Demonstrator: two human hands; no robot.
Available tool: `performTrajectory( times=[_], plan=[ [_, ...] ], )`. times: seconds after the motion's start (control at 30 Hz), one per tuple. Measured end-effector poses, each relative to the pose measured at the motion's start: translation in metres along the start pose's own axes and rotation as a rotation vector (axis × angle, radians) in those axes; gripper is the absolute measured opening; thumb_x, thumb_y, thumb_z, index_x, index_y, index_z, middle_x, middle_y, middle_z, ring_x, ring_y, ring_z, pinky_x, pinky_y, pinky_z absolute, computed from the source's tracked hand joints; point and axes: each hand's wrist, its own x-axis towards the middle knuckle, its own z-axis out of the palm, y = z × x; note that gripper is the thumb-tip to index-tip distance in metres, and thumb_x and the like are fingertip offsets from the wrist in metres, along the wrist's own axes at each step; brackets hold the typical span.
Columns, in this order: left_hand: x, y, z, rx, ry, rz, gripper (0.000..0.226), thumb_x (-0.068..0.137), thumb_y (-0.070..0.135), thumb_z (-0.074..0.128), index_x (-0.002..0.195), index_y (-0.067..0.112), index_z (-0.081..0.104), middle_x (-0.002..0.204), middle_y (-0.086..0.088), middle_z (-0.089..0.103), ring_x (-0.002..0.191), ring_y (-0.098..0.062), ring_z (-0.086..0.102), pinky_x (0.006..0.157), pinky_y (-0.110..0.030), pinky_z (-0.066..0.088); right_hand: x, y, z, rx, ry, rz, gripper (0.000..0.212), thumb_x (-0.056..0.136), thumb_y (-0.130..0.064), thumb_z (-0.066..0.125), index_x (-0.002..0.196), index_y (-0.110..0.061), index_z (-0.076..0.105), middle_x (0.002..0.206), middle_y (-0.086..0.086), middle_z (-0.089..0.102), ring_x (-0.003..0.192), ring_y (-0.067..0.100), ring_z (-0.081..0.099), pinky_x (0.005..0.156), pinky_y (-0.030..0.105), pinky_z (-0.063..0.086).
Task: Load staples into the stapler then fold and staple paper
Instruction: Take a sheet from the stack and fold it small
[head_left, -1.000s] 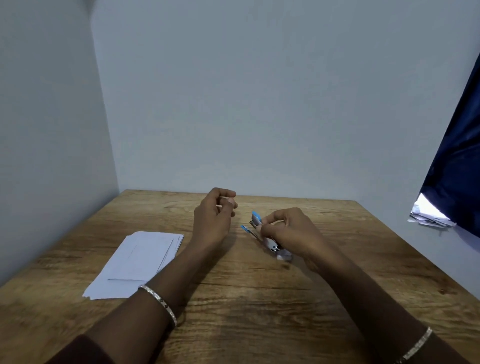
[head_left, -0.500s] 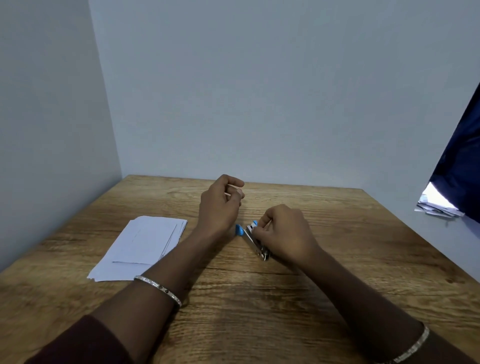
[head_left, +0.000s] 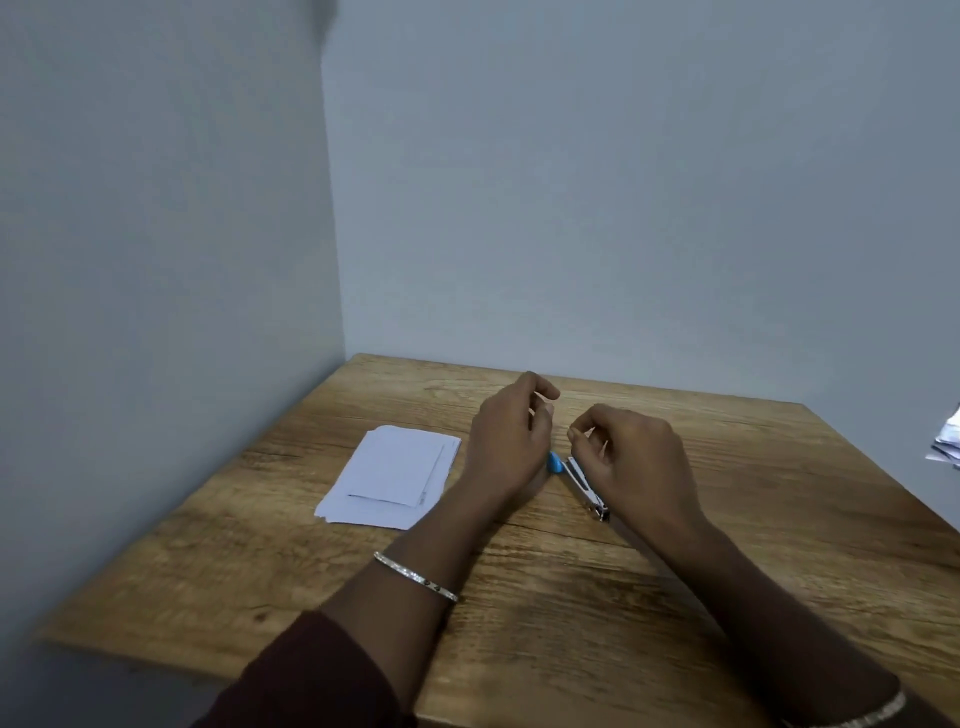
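Observation:
A small stapler with a blue end and a metal tip lies flat on the wooden table between my hands. My right hand is curled over its right side, its fingers against the stapler and its thumb and forefinger pinched just above it. My left hand hovers left of the blue end, thumb and forefinger pinched on something small and pale, apparently staples. A stack of white paper lies flat to the left of my left hand.
Grey walls close the table on the left and at the back. A few loose white papers show at the right edge of the view. Bare wood stretches in front of my forearms.
My right hand has brought the stapler from a raised, tilted hold down flat onto the table. My left hand stayed pinched beside it. The camera has swung left.

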Motion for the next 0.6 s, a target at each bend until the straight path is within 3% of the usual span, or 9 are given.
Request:
performTrajectory(
  times=[0.23,0.33,0.43,0.6],
  plan=[
    [-0.035,-0.028,-0.067,0.198,0.161,-0.024,0.014,0.095,0.014,0.055,0.099,0.019,0.067,0.096,0.007,0.072,0.087,-0.013,0.065,0.073,-0.033,0.051,-0.017,-0.036,0.017,0.090,-0.037,-0.082,0.004,0.086,-0.023,0.073,0.083,-0.022,0.074,0.059,-0.012,0.059,0.061,0.011,0.060,0.058,0.028,0.045],
    [-0.048,-0.046,-0.101,0.348,0.261,-0.148,0.013,0.094,0.015,0.057,0.097,0.017,0.070,0.096,0.004,0.074,0.089,-0.019,0.068,0.080,-0.039,0.053,-0.019,-0.053,0.030,0.123,-0.050,-0.084,0.005,0.087,-0.023,0.070,0.084,-0.023,0.075,0.058,-0.015,0.054,0.061,0.007,0.056,0.056,0.025,0.040],
    [-0.052,-0.057,-0.124,0.480,0.323,-0.230,0.014,0.093,0.023,0.059,0.095,0.018,0.072,0.097,0.003,0.075,0.094,-0.021,0.068,0.087,-0.042,0.050,-0.014,-0.066,0.044,0.166,-0.088,-0.089,0.010,0.089,-0.019,0.066,0.090,-0.019,0.076,0.068,-0.012,0.063,0.069,0.011,0.060,0.063,0.030,0.046],
    [-0.051,-0.075,-0.135,0.576,0.174,-0.316,0.027,0.088,0.054,0.063,0.092,0.028,0.071,0.104,0.010,0.071,0.105,-0.017,0.064,0.094,-0.041,0.037,-0.001,-0.076,0.068,0.177,-0.082,-0.051,0.018,0.091,-0.013,0.059,0.097,-0.018,0.075,0.086,-0.005,0.073,0.086,0.015,0.059,0.068,0.029,0.039]
  ],
)
